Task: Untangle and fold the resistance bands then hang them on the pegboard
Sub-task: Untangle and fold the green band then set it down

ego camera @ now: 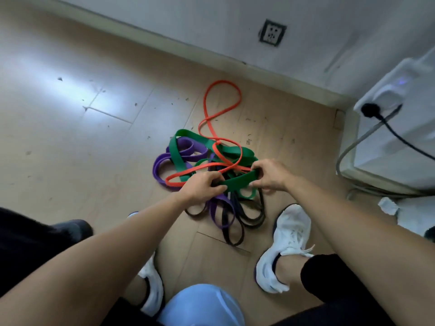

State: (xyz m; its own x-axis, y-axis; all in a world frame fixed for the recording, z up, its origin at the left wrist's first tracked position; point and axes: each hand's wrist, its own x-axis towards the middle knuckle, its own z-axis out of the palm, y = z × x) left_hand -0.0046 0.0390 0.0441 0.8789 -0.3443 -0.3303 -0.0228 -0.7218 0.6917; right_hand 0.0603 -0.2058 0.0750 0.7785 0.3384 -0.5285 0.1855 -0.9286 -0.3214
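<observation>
Evidently soft, light and stretchy, the green resistance band lies atop the tangle near the floor's far edge, its flat span pinched at each end by the left hand and right hand, likely best drawn free there.

both grips on one band

bare forearms reach forward and down from the lower corners, converging toward the middle. the left grip curls its fingers round one end of a green band; the right grip pinches the other end, thumb beneath. both backs face up.
</observation>
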